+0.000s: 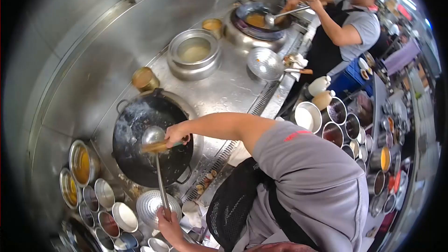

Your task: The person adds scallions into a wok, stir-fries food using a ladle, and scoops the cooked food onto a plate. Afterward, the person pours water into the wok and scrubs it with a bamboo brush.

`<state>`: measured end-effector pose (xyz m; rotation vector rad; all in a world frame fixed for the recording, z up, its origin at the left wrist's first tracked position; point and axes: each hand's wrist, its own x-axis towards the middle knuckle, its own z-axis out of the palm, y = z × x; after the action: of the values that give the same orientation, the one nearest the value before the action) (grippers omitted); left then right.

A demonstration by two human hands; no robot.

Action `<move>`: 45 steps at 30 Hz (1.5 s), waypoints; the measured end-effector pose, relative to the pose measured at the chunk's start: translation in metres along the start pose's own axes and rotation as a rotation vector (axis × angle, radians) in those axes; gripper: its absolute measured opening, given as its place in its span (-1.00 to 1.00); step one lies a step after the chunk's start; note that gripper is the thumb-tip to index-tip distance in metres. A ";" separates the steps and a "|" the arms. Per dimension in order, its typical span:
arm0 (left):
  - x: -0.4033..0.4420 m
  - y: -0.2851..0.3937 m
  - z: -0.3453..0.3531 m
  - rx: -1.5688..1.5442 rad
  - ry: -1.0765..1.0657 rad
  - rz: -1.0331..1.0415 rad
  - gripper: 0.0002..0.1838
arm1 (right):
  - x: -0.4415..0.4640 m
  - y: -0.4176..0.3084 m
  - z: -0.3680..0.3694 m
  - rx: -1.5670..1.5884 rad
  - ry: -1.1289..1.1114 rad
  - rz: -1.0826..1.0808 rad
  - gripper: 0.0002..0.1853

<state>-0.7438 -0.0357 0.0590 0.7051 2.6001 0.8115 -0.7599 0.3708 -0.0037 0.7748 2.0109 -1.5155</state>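
My left hand (170,225) is closed around the long handle of a steel ladle (160,177). The ladle's bowl lies over a big black wok (130,163) with two loop handles. In my right hand (177,134) is a tan bamboo wok brush (155,147), held across the ladle near its bowl. Whether brush and ladle touch is hard to tell. Whitish steam or wet sheen shows on the wok's left side. Beneath the ladle handle, close to my left hand, sits a perforated strainer (151,204).
Metal bowls and pots of sauces (108,224) crowd the lower left. A steel pot (193,56) and brass-coloured tin (145,80) stand behind the wok. Another person (345,32) works a ladle at a second wok (259,21). More containers (332,133) stand at right.
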 end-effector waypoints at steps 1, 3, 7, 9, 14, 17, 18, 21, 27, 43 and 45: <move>0.000 0.003 -0.001 0.122 -0.049 0.029 -0.53 | -0.002 0.001 -0.011 -0.483 0.118 -0.167 -0.52; 0.000 -0.014 0.011 0.106 -0.025 0.071 -0.52 | 0.000 -0.004 -0.045 -1.145 0.320 -0.345 -0.53; 0.000 -0.053 0.046 -0.606 -0.313 -0.362 -0.64 | -0.003 -0.009 -0.074 -0.942 0.764 -0.439 -0.40; -0.015 -0.046 0.071 -1.039 -0.329 -0.486 -0.64 | -0.019 -0.011 -0.069 -0.849 0.808 -0.455 -0.40; -0.007 -0.031 0.119 -1.779 -0.544 -0.611 -0.51 | -0.028 0.030 0.011 -1.085 0.412 -0.846 -0.31; -0.012 -0.018 0.109 -2.056 -0.606 -0.574 -0.45 | -0.046 0.026 0.032 -1.034 0.256 -0.802 -0.28; -0.015 -0.020 0.108 -2.139 -0.606 -0.575 -0.45 | -0.022 0.030 0.024 -1.001 0.371 -0.781 -0.32; -0.020 -0.022 0.096 -1.881 -0.545 -0.551 -0.46 | 0.012 0.010 -0.031 -0.997 0.448 -0.476 -0.29; -0.025 -0.020 0.085 -1.743 -0.494 -0.553 -0.47 | -0.006 -0.062 -0.074 -1.221 0.457 -0.382 -0.41; -0.015 0.001 0.069 -1.032 -0.352 -0.502 -0.55 | 0.002 -0.024 -0.082 -1.412 0.404 -0.333 -0.41; -0.015 0.002 0.067 -0.533 -0.230 -0.428 -0.61 | -0.018 -0.035 -0.088 -1.356 0.401 -0.272 -0.40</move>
<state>-0.7011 -0.0135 0.0103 0.0770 2.0745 1.1288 -0.7765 0.4453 0.0547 0.1951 2.8074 0.1740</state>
